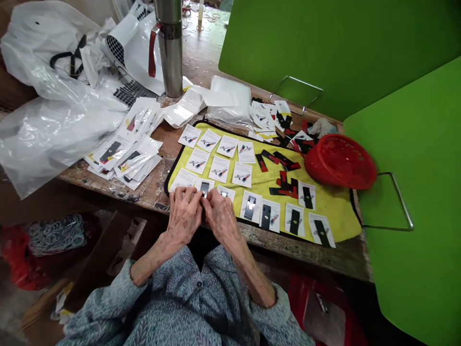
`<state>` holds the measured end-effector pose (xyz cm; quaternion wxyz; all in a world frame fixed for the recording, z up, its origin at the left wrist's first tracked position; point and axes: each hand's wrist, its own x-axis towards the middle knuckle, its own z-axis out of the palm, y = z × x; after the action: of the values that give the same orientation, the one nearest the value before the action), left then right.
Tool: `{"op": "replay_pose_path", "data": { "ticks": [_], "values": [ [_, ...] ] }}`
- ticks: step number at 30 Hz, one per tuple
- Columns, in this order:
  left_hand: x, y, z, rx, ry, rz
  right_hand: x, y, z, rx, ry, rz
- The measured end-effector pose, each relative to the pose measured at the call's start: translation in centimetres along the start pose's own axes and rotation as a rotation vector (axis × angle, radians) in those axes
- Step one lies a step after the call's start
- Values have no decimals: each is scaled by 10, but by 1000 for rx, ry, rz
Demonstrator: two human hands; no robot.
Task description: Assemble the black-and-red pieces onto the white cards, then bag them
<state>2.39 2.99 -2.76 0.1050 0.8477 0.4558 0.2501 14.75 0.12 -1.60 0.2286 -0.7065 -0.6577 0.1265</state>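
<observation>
Both hands meet at the near edge of a yellow cloth (259, 174). My left hand (185, 214) and my right hand (221, 215) have curled fingers pinching around a small dark metallic piece (205, 188) that lies over a white card. Which fingertips bear on it is partly hidden. Printed white cards (219, 168) lie in rows on the cloth. To the right of my hands, several cards along the front edge carry dark strips, such as a black strip (294, 222). Loose black and red pieces (284, 185) lie on the cloth's right half.
A red basket (340, 161) sits at the cloth's right, beside green panels (414, 182) with wire handles. Bagged cards (126, 154), plastic bags (61, 129) and a steel flask (171, 53) stand or lie at left. More cards (264, 117) are piled behind.
</observation>
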Motion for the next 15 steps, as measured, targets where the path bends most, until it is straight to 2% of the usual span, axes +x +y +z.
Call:
{"op": "replay_pose_path", "data": {
  "ticks": [1, 3, 5, 8, 10, 13, 15],
  "values": [
    [-1, 0, 0, 13, 0, 6, 0, 4, -4, -58, 1, 14],
    [-2, 0, 2, 31, 16, 13, 6, 21, -19, -85, -8, 136],
    [-3, 0, 4, 32, 37, 21, 21, 51, -37, -151, 58, 214],
    [-4, -1, 6, 30, 66, 40, 48, 105, -58, -398, 224, 252],
    [-4, -1, 6, 39, 82, 52, 61, 130, -61, -507, 210, 236],
    [-3, -1, 6, 55, 90, 67, 68, 145, -58, -571, 141, 182],
    [-4, -1, 6, 57, 94, 67, 67, 145, -60, -546, 147, 214]
  ]
}}
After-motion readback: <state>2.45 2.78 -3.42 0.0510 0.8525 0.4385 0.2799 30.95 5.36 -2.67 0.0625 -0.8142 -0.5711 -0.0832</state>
